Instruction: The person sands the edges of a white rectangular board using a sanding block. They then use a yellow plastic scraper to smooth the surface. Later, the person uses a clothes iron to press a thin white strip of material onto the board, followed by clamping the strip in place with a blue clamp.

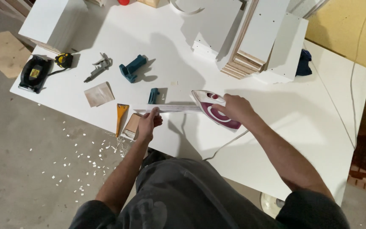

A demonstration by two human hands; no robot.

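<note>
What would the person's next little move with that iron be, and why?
Probably slide the iron leftward along the thin white strip: the right hand grips it at the strip's right end, while the left hand steadies the unironed left end.

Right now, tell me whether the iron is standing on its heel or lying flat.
Lying flat: the iron rests soleplate-down on the narrow white panel, right hand gripping it.

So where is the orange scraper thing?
In the head view, the orange scraper lies near the table's front edge, just left of the left hand, below the sandpaper sheet.
</note>
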